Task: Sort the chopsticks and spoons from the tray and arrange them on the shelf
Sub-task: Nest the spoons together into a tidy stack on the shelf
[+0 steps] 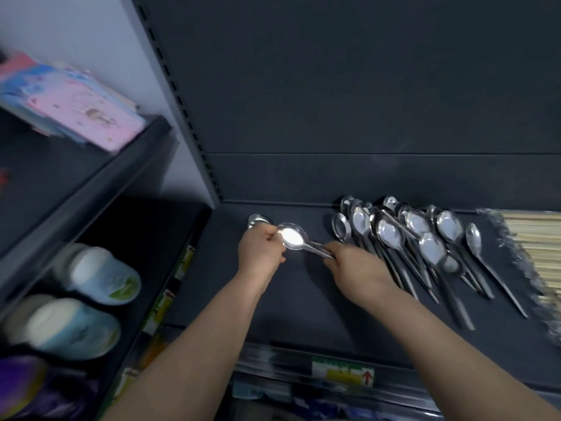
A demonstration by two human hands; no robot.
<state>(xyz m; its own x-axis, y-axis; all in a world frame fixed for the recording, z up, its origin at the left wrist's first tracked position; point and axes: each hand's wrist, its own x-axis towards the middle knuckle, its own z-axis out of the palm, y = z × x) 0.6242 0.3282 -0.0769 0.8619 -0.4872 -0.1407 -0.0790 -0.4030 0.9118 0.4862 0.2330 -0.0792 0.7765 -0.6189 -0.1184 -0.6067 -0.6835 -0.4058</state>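
Spoon over shelf, placing step: left hand, fingers curled at its bowl; right hand pinching handle. Next: lay it down, aligned.

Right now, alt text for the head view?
Two hands hold a shiny spoon over a dark shelf, left hand at its bowl, right hand pinching its handle. More spoons and wrapped chopsticks lie to the right.

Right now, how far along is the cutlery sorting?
Done: a spread of spoons lies on the shelf, wrapped chopsticks beside it. In hand: left hand and right hand grip the held spoons between them. Left: placing those; tray not in view, so remainder unknown.
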